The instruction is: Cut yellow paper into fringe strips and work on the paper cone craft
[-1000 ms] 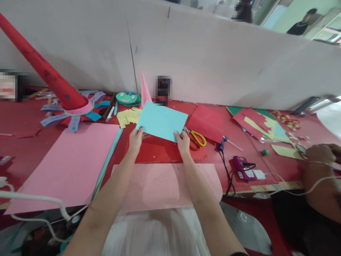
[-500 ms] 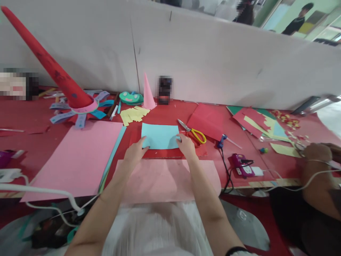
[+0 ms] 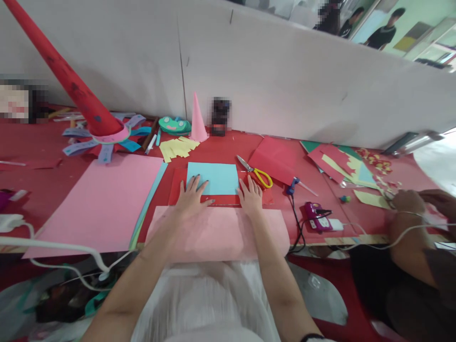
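Observation:
A light blue sheet of paper [image 3: 217, 176] lies flat on a red sheet [image 3: 176, 190] on the red table. My left hand [image 3: 192, 197] rests flat with fingers spread on the blue sheet's near left corner. My right hand [image 3: 250, 197] lies flat, fingers apart, at its near right corner. Nothing is held in either hand. A pale pink sheet [image 3: 217, 232] lies under my wrists at the table's near edge.
Yellow-handled scissors [image 3: 256, 173] lie right of the blue sheet. A large pink sheet [image 3: 96, 204] lies left, behind it a tall red cone [image 3: 71, 85]. A small pink cone [image 3: 197, 118], yellow strips [image 3: 176, 148], a purple glue gun [image 3: 315, 211]. Another person's hand [image 3: 406, 202] works at right.
The blue sheet was held up tilted a second ago; it now lies flat on the red sheet. Both hands have let go and flattened onto its near corners.

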The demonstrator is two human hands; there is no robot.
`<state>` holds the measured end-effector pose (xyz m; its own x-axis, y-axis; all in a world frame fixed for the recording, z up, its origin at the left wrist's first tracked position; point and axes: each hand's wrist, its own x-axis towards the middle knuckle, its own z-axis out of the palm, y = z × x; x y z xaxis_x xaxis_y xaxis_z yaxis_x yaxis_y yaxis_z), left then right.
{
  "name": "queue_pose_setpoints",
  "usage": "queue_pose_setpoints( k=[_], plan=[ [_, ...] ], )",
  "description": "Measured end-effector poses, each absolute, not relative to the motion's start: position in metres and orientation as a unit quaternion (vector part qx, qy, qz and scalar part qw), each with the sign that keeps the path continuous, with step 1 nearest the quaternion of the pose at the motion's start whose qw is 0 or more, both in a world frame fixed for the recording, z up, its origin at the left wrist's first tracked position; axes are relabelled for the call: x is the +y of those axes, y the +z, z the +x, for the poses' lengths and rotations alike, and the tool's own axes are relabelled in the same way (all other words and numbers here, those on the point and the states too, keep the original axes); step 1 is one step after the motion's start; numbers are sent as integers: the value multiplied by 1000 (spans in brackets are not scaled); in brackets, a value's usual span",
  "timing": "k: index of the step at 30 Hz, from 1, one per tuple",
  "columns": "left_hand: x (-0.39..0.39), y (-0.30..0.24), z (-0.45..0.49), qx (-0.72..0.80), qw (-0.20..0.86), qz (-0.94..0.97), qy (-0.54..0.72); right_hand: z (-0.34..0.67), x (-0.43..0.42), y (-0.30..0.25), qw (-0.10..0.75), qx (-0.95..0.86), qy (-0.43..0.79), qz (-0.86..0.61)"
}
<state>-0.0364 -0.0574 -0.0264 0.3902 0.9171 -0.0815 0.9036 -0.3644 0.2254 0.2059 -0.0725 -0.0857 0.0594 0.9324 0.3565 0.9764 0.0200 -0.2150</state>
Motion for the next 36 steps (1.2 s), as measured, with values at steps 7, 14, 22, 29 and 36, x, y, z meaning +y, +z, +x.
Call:
queue_pose_setpoints(
  k=[7, 14, 22, 29, 36],
  plan=[
    [-55, -24, -39, 538, 120, 834, 0, 202, -71, -83, 195, -670, -55, -714],
    [-52, -28, -37, 543, 114, 832, 7, 200, -66, -80, 193, -672, -57, -713],
    [-40, -31, -39, 535, 129, 835, 8, 198, -61, -77, 202, -664, -48, -718],
    [-35, -29, -38, 536, 131, 834, 18, 199, -54, -73, 211, -667, -26, -714],
    [-34, -36, -38, 536, 114, 836, 29, 202, -52, -70, 313, -630, -10, -711]
  ],
)
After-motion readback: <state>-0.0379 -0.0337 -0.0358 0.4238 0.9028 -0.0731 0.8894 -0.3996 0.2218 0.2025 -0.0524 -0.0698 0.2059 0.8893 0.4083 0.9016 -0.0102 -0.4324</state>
